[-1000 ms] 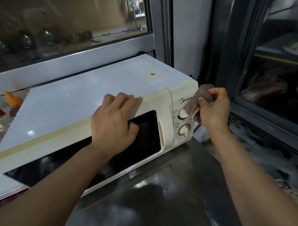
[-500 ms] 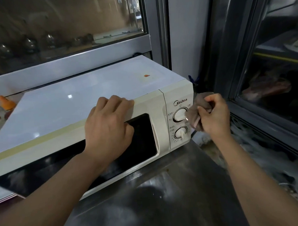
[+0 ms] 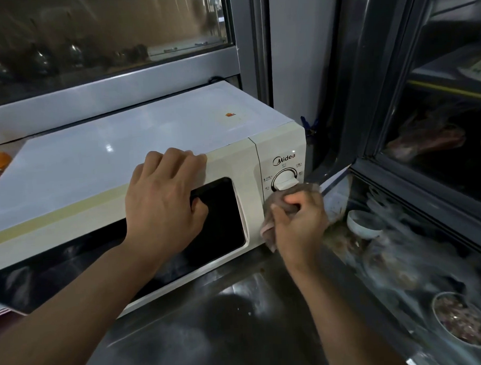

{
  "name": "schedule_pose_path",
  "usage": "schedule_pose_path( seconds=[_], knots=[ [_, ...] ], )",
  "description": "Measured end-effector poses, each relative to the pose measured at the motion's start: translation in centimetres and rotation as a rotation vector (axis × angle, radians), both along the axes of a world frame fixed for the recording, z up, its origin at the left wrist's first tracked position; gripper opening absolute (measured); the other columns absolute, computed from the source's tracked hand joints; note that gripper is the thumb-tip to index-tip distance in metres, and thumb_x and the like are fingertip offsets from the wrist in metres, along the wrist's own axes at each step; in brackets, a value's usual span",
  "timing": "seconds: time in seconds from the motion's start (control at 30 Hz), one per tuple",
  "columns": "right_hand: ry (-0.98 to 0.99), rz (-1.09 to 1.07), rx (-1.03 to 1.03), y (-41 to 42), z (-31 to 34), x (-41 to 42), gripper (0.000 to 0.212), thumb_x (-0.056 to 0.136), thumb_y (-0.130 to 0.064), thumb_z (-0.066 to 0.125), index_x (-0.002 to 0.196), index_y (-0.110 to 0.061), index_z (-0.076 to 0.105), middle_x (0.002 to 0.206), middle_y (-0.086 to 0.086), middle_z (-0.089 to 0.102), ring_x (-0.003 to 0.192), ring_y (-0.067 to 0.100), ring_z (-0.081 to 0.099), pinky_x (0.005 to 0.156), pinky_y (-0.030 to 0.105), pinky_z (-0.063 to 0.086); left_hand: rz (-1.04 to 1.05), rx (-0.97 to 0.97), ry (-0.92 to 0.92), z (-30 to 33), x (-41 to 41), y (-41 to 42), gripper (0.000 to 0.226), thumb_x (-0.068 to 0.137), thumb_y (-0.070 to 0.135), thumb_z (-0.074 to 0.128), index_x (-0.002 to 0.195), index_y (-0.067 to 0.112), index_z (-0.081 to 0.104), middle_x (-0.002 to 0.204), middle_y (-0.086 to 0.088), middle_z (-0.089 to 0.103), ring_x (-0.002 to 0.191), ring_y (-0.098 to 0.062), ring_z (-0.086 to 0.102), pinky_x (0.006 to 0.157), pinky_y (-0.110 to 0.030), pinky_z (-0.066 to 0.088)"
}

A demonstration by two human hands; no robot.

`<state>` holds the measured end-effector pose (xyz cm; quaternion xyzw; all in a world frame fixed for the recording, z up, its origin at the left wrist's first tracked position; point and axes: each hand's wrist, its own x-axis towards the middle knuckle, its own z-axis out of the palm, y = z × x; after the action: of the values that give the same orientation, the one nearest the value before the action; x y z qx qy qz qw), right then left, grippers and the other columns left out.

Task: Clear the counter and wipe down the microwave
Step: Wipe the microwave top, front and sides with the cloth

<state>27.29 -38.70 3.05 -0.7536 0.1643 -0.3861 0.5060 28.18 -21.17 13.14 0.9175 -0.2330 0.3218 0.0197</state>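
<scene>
one microwave (image 3: pixel 139 170), one cloth (image 3: pixel 279 208), two bowls (image 3: pixel 363 224)

Glossy white microwave (image 3: pixel 138 148), soft cloth (image 3: pixel 273 208), shiny steel counter (image 3: pixel 240 334).

Dim scene; glare spots on microwave top (image 3: pixel 108 148); right-side bowls (image 3: pixel 464 320) motion-blurred (wide-angle bending at edges).
</scene>
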Motion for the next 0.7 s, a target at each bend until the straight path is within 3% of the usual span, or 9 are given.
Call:
schedule_pose_path(
  seconds=[0.1,0.27,0.47,0.6,0.7],
  knots=[
    [-0.053,0.016,-0.046,1.5,0.0,-0.4,0.010,0.070,0.007,0.069,0.070,0.002,0.061,0.091,0.015,0.057,0.080,0.032,0.060,0.069,0.048,0.051,0.007,-0.013,-0.003,-0.2,0.0,-0.1,0.052,0.063,0.016,0.056,0.114,0.008,0.059,0.107,-0.011,0.060,0.088,-0.034,0.050,0.074,-0.040,0.043],
    [-0.054,-0.007,-0.017,1.2,0.6,-0.8,0.008,0.071,0.009,0.070,0.074,0.003,0.066,0.089,0.017,0.062,0.083,0.029,0.062,0.076,0.041,0.053,0.017,0.003,-0.008,-0.2,0.0,0.1,0.055,0.061,0.016,0.057,0.117,0.010,0.058,0.110,-0.009,0.059,0.090,-0.033,0.049,0.077,-0.039,0.041],
    [0.008,0.068,0.065,1.7,2.0,-1.9,0.025,0.080,0.000,0.066,0.104,-0.003,0.070,0.104,0.010,0.069,0.101,0.021,0.062,0.093,0.028,0.048,0.046,0.010,0.001,-0.3,-0.1,0.0,0.056,0.061,0.018,0.058,0.117,0.011,0.057,0.111,-0.009,0.058,0.092,-0.034,0.048,0.080,-0.040,0.039],
    [-0.044,0.088,0.020,2.3,1.2,-2.1,0.026,0.087,0.002,0.058,0.111,-0.003,0.067,0.109,0.005,0.059,0.107,0.019,0.056,0.094,0.007,0.039,0.046,0.003,-0.005,-0.4,-0.1,-0.1,0.056,0.062,0.016,0.061,0.117,0.011,0.057,0.111,-0.010,0.058,0.093,-0.034,0.048,0.081,-0.041,0.039],
    [-0.011,0.064,-0.031,2.6,-0.4,-2.1,0.025,0.088,0.003,0.056,0.111,0.000,0.066,0.111,0.011,0.056,0.106,0.025,0.056,0.095,0.026,0.047,0.045,-0.002,-0.009,-0.5,-0.1,-0.1,0.056,0.063,0.018,0.059,0.118,0.012,0.056,0.112,-0.010,0.057,0.094,-0.034,0.048,0.082,-0.042,0.038]
  ],
)
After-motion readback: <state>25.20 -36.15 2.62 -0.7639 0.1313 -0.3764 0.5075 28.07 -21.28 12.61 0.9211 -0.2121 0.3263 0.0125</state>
